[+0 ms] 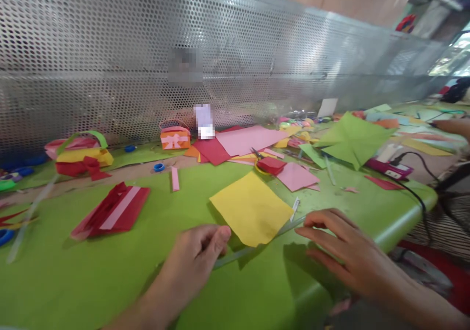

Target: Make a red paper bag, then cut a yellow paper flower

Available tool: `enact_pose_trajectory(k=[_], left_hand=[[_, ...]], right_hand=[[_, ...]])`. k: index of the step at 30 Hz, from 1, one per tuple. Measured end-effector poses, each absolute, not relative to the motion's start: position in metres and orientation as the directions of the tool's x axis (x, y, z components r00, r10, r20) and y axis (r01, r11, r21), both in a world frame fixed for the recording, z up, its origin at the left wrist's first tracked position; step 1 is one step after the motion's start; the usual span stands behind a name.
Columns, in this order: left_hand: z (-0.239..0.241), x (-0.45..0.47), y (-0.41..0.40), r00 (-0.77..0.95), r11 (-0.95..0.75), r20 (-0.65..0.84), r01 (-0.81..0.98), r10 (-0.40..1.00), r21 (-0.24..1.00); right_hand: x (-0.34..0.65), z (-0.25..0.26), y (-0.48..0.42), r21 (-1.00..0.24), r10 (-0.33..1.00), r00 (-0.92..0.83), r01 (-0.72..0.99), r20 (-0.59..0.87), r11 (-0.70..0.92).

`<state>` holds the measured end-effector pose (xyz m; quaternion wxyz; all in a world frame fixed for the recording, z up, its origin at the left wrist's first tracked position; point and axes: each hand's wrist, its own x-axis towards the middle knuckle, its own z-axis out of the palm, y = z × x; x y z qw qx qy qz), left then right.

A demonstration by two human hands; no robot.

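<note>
A yellow square of paper (250, 207) lies on the green table (73, 276) just beyond my hands. Under its near edge runs a clear ruler (253, 248), slanting from lower left to upper right. My left hand (198, 259) is curled, its thumb and fingers pinching the ruler's left end. My right hand (341, 247) rests with fingers spread and slightly bent beside the ruler's right end, touching the tabletop near the paper's corner. Motion blurs both hands a little.
A folded red and pink paper piece (113, 212) lies at left. Paper baskets (82, 156), an orange gift box (175, 138), pink and red sheets (246, 141), scissors (259, 156) and a green folded sheet (352, 139) crowd the back. A black cable (418, 193) crosses the right edge. Another person's hand (453, 124) shows far right.
</note>
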<state>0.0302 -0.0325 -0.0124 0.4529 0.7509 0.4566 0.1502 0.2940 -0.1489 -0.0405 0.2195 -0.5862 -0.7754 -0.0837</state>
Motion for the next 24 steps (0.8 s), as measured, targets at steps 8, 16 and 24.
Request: enact_pose_trajectory(k=[8, 16, 24], left_hand=[[-0.025, 0.024, -0.025, 0.596, -0.36, -0.073, 0.573, 0.8, 0.736], [-0.061, 0.01, 0.013, 0.952, -0.969, 0.18, 0.237, 0.247, 0.076], [-0.039, 0.025, -0.014, 0.897, -0.89, -0.088, 0.441, 0.433, 0.117]], right_hand=[[0.286, -0.046, -0.114, -0.094, 0.922, -0.188, 0.968, 0.339, 0.232], [0.287, -0.028, -0.125, -0.26, 0.914, -0.291, 0.894, 0.281, 0.365], [0.314, -0.013, -0.15, -0.336, 0.939, -0.299, 0.879, 0.168, 0.34]])
